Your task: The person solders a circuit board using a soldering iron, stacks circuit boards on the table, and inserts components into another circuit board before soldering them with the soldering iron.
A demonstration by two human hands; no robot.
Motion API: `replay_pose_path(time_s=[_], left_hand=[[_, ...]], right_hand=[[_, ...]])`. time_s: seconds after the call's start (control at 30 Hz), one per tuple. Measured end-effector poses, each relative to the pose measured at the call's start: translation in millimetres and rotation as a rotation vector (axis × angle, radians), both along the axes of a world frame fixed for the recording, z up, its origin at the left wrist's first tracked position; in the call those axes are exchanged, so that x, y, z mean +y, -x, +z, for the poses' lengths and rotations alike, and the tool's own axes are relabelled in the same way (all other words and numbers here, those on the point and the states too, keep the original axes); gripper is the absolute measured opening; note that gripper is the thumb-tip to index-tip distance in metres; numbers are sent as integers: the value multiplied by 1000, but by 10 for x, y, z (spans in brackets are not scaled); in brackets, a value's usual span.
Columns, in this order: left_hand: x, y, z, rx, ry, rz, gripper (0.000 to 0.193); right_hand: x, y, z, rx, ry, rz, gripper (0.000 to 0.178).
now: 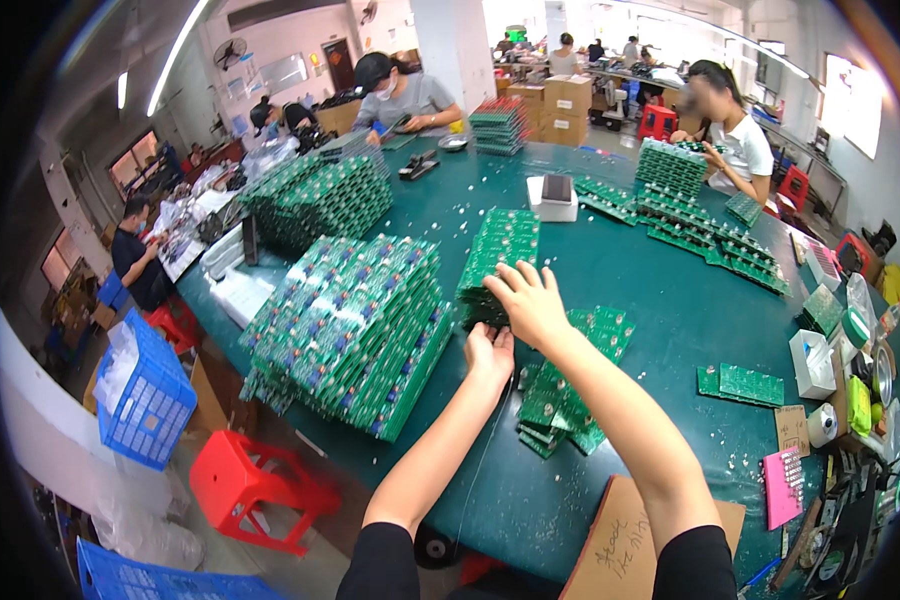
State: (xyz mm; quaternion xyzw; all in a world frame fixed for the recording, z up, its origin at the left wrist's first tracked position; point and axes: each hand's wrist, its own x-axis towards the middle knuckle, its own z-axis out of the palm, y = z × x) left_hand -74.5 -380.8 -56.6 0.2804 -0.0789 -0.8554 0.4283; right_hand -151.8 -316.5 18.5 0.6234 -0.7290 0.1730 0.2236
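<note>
A tall stack of green circuit boards (pixel 505 240) stands at the middle of the table, right in front of me. My right hand (pixel 530 305) lies over its near right corner, fingers bent across the top boards and gripping them. Lower down, my left hand (pixel 490 352) is closed at the stack's near end, its fingertips against the lower boards and partly hidden. Just right of my hands lie loose piles of green circuit boards (pixel 560 400). To the left rises a larger, slanting stack of circuit boards with blue parts (pixel 345 310).
A white box with a dark block (pixel 553 200) stands beyond the stack. Two co-workers sit across the table, one at far left (pixel 410 95), one at right (pixel 745 140). Cardboard (pixel 620 545) lies near me. A red stool (pixel 255 490) and blue crate (pixel 150 395) stand left.
</note>
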Motion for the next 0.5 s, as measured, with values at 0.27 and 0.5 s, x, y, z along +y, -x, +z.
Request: replay_pose_path(time_s=[0.27,0.5], left_hand=[[-372,433,131,35,33,65,24],[-519,732,309,144,26,-12,32]], right_hand=[[-427,253,-22,65,33,-103,51],[-744,395,43,70,-107,-180,76]])
